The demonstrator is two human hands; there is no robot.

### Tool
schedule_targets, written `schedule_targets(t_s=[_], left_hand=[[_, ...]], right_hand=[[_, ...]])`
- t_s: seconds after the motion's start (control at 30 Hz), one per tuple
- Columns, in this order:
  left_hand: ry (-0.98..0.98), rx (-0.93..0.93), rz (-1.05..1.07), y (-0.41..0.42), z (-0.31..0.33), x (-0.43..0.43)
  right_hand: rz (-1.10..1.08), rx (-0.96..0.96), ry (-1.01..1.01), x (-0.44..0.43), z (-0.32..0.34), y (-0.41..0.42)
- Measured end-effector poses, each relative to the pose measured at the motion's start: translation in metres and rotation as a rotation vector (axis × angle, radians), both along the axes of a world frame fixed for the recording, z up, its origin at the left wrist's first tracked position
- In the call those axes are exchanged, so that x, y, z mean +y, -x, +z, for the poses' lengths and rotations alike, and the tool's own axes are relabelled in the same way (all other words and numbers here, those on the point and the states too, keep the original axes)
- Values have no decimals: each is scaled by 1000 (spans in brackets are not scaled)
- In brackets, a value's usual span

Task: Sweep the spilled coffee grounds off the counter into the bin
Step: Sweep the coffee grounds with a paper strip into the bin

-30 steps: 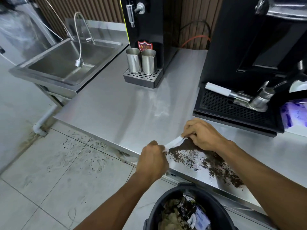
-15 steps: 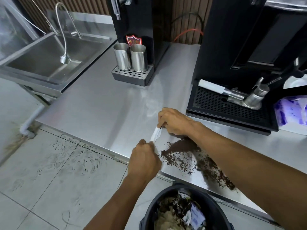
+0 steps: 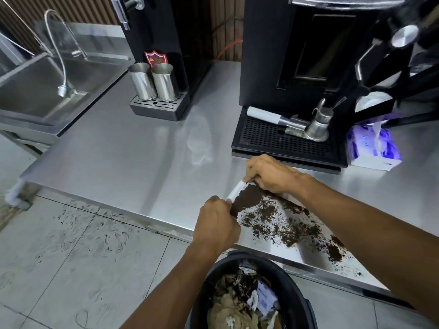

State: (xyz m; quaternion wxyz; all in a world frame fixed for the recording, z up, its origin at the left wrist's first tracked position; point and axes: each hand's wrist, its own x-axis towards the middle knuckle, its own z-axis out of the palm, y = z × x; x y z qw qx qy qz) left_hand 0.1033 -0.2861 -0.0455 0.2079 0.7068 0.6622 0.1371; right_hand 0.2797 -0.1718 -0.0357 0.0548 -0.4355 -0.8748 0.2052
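Fingertips of both hands pinch the two ends of a thin white strip (image 3: 234,192), probably folded tissue or paper, stretched between them on edge against the counter (image 3: 123,157). The left hand (image 3: 217,225) is closed around the near end, at the counter's front edge; the right hand (image 3: 270,173) grips the far end, just in front of the coffee machine's black drip tray (image 3: 266,136). The grounds (image 3: 273,217) lie to the right of the strip, packed dark against it and thinning into a scattered trail along the front edge. The bin (image 3: 294,295), dark, round and already holding rubbish, stands on the floor directly below that edge. The grounds look light, loose and dry, likely to scatter or slip under a soft strip, so it should be held taut at both ends and pressed flat against the steel. A tissue box (image 3: 373,150) sits by the machine's right side.
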Motion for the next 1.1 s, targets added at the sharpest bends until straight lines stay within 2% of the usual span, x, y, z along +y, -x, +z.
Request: schedule_targets(t_s=[0.17,0.33,0.57,1.1], left_hand=[[-31,-22,-75,-15,-4,6],[54,-29,-132,-20,-10,20],[-6,25,-385,-28,-2,30],[-57,-51,-582,-39,-6,38]], right_hand=[[-77,12,-21,-13,-7,-32],[-182,-17,-29,-34,-8,-57],[-331,27,-45,-64,-14,-80],[-673,39,-21,-123,-15,-80]])
